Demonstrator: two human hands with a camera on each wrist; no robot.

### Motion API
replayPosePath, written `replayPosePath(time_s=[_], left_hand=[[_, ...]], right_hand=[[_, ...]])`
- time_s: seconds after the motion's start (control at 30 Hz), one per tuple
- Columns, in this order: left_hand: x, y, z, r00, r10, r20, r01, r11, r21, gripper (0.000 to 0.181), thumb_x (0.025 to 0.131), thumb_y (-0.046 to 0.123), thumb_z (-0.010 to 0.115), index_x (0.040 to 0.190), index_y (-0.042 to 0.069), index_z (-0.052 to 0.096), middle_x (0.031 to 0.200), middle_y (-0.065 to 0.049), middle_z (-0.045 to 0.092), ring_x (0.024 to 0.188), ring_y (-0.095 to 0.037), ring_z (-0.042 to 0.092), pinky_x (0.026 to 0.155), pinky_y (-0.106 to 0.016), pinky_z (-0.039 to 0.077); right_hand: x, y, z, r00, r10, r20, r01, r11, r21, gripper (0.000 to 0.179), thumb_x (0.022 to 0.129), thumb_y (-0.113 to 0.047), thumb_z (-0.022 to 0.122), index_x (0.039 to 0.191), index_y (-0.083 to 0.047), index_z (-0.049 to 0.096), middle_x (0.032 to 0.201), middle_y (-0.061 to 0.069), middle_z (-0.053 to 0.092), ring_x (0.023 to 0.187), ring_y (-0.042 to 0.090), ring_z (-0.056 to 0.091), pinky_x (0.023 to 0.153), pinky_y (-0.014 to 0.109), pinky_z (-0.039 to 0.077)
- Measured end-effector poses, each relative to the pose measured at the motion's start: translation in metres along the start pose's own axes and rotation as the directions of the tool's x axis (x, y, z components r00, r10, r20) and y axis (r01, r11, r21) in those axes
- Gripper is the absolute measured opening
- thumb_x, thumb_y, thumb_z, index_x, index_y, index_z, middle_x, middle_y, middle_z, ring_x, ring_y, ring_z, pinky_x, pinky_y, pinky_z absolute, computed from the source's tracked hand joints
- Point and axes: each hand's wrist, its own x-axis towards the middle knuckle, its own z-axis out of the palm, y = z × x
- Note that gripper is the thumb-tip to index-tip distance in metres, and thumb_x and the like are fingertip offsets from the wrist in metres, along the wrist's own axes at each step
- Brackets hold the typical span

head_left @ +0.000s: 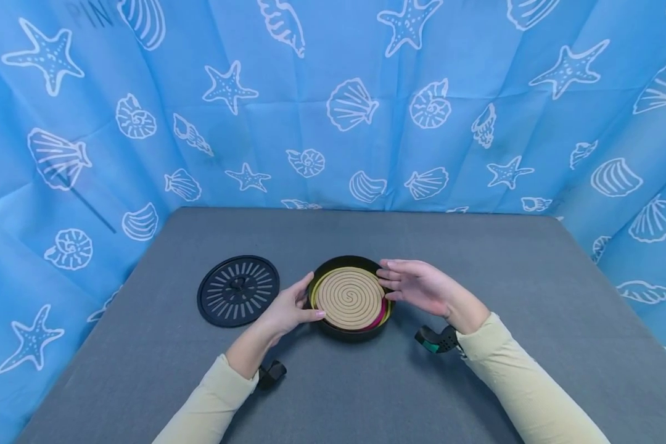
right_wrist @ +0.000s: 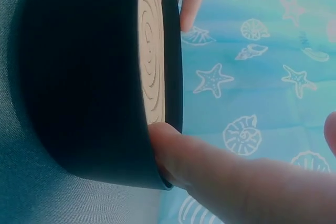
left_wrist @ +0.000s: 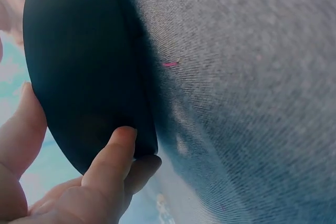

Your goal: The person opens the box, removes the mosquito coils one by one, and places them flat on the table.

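A round black mosquito coil holder (head_left: 351, 336) sits on the table with its top uncovered. Inside it lies a tan spiral mosquito coil (head_left: 349, 298), with yellow and magenta edges showing beneath. My left hand (head_left: 288, 308) grips the holder's left side, thumb at the rim and fingers against the outer wall (left_wrist: 79, 66), as the left wrist view shows. At the right rim, my right hand (head_left: 422, 287) rests its fairly straight fingers; one fingertip (right_wrist: 165, 140) reaches over the edge beside the coil in the right wrist view. The right thumb stands apart from the holder.
A black slotted round lid (head_left: 238, 291) with a small central knob lies to the left of the holder. The grey cloth-covered table (head_left: 505, 265) ends at a blue curtain (head_left: 311, 80) printed with shells and starfish. Each wrist carries a dark camera mount.
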Motion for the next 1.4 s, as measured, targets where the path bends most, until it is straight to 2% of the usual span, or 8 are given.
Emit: replayPosePath(time_s=[0.27,0.77,0.9,1.07,1.17,1.23,1.33,1.4], left_hand=[[0.0,0.001,0.0,1.0,0.004,0.017,-0.004,1.0,0.01,0.085,0.088,0.005,0.07,0.156,0.011,0.021,0.159,-0.019,0.012,0.142,-0.04,0.021,0.112,-0.047,0.025],[0.0,0.003,0.001,1.0,0.003,-0.002,-0.003,1.0,0.017,0.083,0.087,0.001,0.07,0.155,0.011,0.024,0.16,-0.016,0.016,0.143,-0.039,0.022,0.113,-0.047,0.025],[0.001,0.002,0.001,1.0,0.02,0.001,-0.02,1.0,0.016,0.082,0.087,-0.001,0.069,0.155,0.01,0.024,0.16,-0.015,0.016,0.143,-0.039,0.022,0.113,-0.047,0.025],[0.001,0.002,0.0,1.0,0.023,-0.001,-0.023,1.0,0.019,0.082,0.087,-0.002,0.069,0.155,0.009,0.024,0.16,-0.015,0.016,0.143,-0.039,0.022,0.113,-0.048,0.025],[0.002,0.002,0.001,1.0,0.027,-0.003,-0.027,0.999,0.024,0.083,0.087,-0.002,0.07,0.155,0.009,0.023,0.16,-0.015,0.015,0.143,-0.039,0.021,0.113,-0.048,0.025],[0.002,0.002,0.001,1.0,0.031,-0.007,-0.031,0.999,0.027,0.084,0.087,-0.002,0.07,0.155,0.01,0.023,0.16,-0.015,0.015,0.143,-0.039,0.021,0.112,-0.048,0.026],[0.002,0.001,0.002,0.999,0.036,-0.006,-0.035,0.999,0.03,0.084,0.086,-0.003,0.07,0.155,0.009,0.023,0.16,-0.015,0.015,0.143,-0.039,0.02,0.112,-0.048,0.026],[0.001,0.001,0.002,0.999,0.032,-0.009,-0.032,0.999,0.027,0.084,0.086,-0.002,0.07,0.155,0.009,0.023,0.16,-0.016,0.015,0.143,-0.039,0.02,0.112,-0.048,0.026]], right_hand=[[0.003,-0.001,0.001,0.999,0.025,0.039,-0.024,0.999,-0.033,0.069,0.106,-0.022,0.032,0.15,0.006,-0.014,0.157,0.028,-0.011,0.145,0.041,-0.005,0.116,0.056,0.006],[0.003,-0.009,0.0,1.0,0.002,-0.004,-0.002,0.999,-0.052,0.064,0.106,-0.02,0.03,0.15,0.01,-0.004,0.157,0.031,-0.005,0.145,0.042,0.003,0.115,0.057,0.012],[0.007,-0.01,0.002,0.998,-0.022,-0.06,0.018,0.998,-0.066,0.06,0.105,-0.018,0.03,0.15,0.013,0.006,0.157,0.031,0.004,0.144,0.042,0.012,0.113,0.054,0.023],[0.016,-0.008,0.004,0.993,-0.017,-0.116,0.01,0.998,-0.063,0.057,0.106,-0.018,0.031,0.15,0.011,0.011,0.155,0.03,0.016,0.134,0.031,0.034,0.1,0.037,0.039],[0.024,-0.007,0.004,0.99,0.0,-0.144,-0.006,0.999,-0.039,0.043,0.105,-0.016,0.035,0.143,0.004,0.037,0.141,0.023,0.043,0.114,0.019,0.048,0.091,0.032,0.042],[0.03,-0.005,0.004,0.987,0.001,-0.158,-0.005,1.0,-0.023,0.03,0.104,-0.014,0.039,0.126,-0.002,0.056,0.122,0.014,0.058,0.1,0.015,0.053,0.086,0.03,0.044],[0.037,-0.001,0.004,0.986,-0.007,-0.168,0.004,1.0,-0.021,0.022,0.102,-0.011,0.043,0.102,-0.01,0.065,0.096,0.001,0.063,0.088,0.012,0.055,0.08,0.029,0.046],[0.041,0.002,0.005,0.985,-0.009,-0.171,0.001,0.999,-0.046,0.021,0.101,-0.01,0.045,0.105,-0.006,0.066,0.09,0.0,0.065,0.085,0.011,0.058,0.078,0.028,0.049]])
